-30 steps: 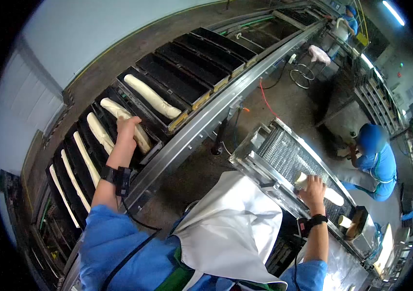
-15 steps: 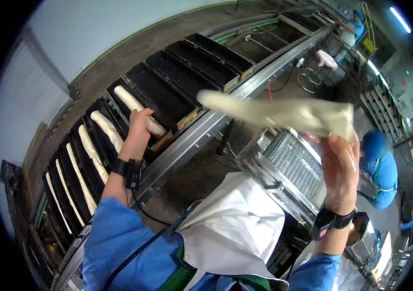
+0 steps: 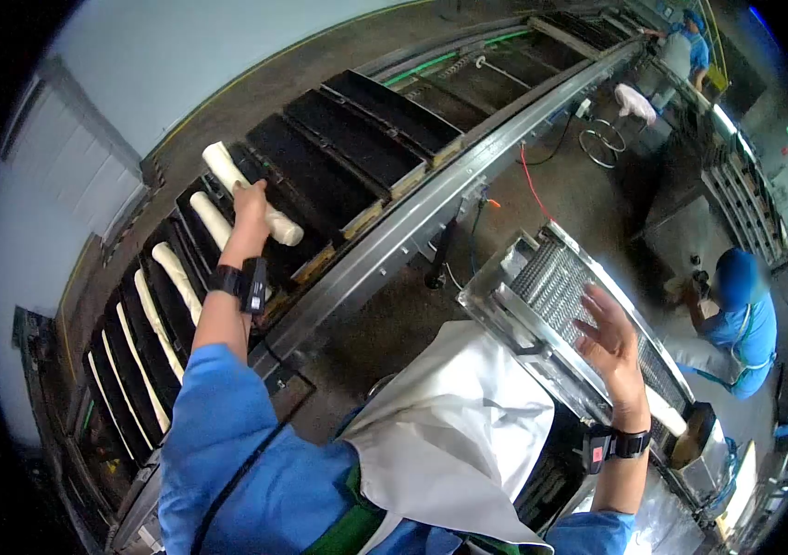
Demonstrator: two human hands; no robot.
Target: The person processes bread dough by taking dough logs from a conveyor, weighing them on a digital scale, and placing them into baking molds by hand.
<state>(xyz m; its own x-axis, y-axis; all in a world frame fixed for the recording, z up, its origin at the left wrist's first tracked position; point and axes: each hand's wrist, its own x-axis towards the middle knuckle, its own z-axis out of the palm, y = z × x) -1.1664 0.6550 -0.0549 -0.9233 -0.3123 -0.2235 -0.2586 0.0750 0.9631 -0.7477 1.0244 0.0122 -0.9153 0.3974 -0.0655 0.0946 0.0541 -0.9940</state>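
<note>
Steel-railed conveyor (image 3: 397,254), on which a row of long black pans (image 3: 325,176) is carried; pans at the left are filled with pale dough rolls (image 3: 172,268). Wire-mesh belt (image 3: 547,282), set to the right; a dough cylinder (image 3: 667,413) is seen on it beyond the right wrist. One dough log (image 3: 280,224), gripped over the pans by the left hand (image 3: 251,205), fingers curled round its middle. Right hand (image 3: 611,344), fingers spread, nothing held, poised above the belt.

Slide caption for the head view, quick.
Left hand holds a pale roll over black trays; right hand open near the mesh belt.
</note>
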